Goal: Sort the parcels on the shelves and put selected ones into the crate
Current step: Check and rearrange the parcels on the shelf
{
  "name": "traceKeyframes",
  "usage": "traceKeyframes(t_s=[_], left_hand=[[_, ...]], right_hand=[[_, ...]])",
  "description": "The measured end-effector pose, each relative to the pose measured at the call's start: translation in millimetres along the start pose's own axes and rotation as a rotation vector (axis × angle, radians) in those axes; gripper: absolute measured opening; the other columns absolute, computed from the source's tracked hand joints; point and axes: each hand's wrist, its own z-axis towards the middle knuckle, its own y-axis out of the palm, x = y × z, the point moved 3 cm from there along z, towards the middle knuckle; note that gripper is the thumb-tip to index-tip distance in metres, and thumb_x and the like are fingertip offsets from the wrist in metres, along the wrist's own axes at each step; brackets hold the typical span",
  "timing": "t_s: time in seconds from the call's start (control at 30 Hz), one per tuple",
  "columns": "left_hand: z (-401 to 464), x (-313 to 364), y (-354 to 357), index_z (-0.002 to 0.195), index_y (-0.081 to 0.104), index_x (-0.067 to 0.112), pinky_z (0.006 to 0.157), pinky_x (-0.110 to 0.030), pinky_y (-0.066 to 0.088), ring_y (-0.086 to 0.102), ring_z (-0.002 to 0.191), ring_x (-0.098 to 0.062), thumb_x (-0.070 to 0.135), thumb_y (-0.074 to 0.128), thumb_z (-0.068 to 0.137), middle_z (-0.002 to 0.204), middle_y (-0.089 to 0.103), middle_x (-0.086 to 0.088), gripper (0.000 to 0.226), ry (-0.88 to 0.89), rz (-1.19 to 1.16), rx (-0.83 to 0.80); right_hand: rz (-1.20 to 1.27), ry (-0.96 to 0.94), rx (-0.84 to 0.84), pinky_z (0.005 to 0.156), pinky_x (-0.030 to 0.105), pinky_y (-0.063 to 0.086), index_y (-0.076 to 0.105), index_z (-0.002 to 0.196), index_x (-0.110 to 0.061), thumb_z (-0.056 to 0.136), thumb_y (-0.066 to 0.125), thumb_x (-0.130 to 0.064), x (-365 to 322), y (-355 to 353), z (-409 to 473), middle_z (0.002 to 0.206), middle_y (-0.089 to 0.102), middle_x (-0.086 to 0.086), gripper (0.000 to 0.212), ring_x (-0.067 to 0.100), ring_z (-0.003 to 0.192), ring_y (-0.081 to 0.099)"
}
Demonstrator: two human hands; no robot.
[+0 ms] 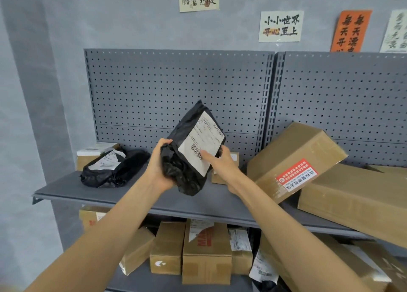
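parcel: black bag (193, 146) held up over top shelf (123, 190), label facing camera
left hand (159, 166): grips crumpled lower end
right hand (222, 159): pinches label edge
progress: early, label check; crate not in view
left: bag (114, 166), boxes (293, 159) unsorted

A parcel depot or small storeroom: grey metal shelves (136, 195) with a perforated back panel (176, 89) carry cardboard boxes (295, 159) and black mailer bags (114, 168) bearing barcoded shipping labels, below handwritten paper signs (280, 26) taped to a grey wall.
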Motion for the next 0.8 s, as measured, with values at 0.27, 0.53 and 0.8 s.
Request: traceKeyframes(t_s=[0.27, 0.53, 0.8], left_hand=[[-7.9, -4.4, -12.3, 0.052, 0.067, 0.012, 0.049, -0.026, 0.049, 0.063, 0.051, -0.019, 0.024, 0.033, 0.092, 0.058, 0.067, -0.005, 0.054, -0.047, 0.245, 0.001], [-8.9, 14.3, -36.9, 0.120, 0.059, 0.017, 0.066, -0.028, 0.053, 0.070, 0.089, -0.017, 0.017, 0.070, 0.087, 0.107, 0.072, -0.002, 0.035, 0.177, 0.536, 0.205], [3.7, 38.5, -88.3, 0.117, 0.064, 0.011, 0.063, -0.028, 0.050, 0.067, 0.085, -0.019, 0.009, 0.063, 0.090, 0.106, 0.071, -0.007, 0.027, 0.205, 0.597, 0.367]], right_hand=[[0.303, 0.003, 0.126, 0.094, 0.040, 0.052, 0.046, 0.125, -0.022, 0.084, 0.071, -0.007, 4.5, 6.2, 3.6, 0.112, 0.062, -0.008, 0.050, 0.015, 0.105, 0.060], [0.179, -0.076, 0.236, 0.095, 0.031, 0.047, 0.036, 0.135, -0.016, 0.082, 0.076, -0.012, 8.2, 17.9, 9.6, 0.119, 0.054, -0.007, 0.067, 0.014, 0.110, 0.054], [0.211, 0.115, 0.096, 0.091, 0.037, 0.052, 0.045, 0.133, -0.019, 0.086, 0.069, -0.015, 31.6, 70.6, 42.7, 0.125, 0.056, 0.001, 0.053, 0.017, 0.104, 0.060]])
